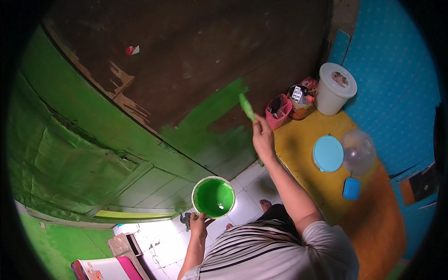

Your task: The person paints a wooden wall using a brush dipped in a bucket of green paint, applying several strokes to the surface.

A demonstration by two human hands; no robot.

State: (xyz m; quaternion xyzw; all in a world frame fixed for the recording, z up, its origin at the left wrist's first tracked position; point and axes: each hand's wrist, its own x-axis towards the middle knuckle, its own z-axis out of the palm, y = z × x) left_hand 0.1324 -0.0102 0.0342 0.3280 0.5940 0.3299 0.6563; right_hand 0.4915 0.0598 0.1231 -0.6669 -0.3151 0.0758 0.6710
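Note:
My right hand (263, 138) grips the handle of a paintbrush (246, 106) loaded with green paint. Its tip is at the brown wall panel (168, 70), by the upper right end of a fresh green streak (213, 105). More green covers the panel's lower part, with a brown patch left between the painted areas. Lower down, my left hand (198, 224) holds a round paint tub (214, 196) by its rim. Bright green paint lies inside it, and its inner wall is coated too.
A yellow-orange table (297, 147) stands at right. On it are a pink utensil holder (278, 111), a filled container (301, 101), a lidded white bucket (335, 89), a light-blue-lidded tub (328, 154), a clear rounded container (357, 152) and a blue box (351, 188). White floor tiles (245, 206) lie below.

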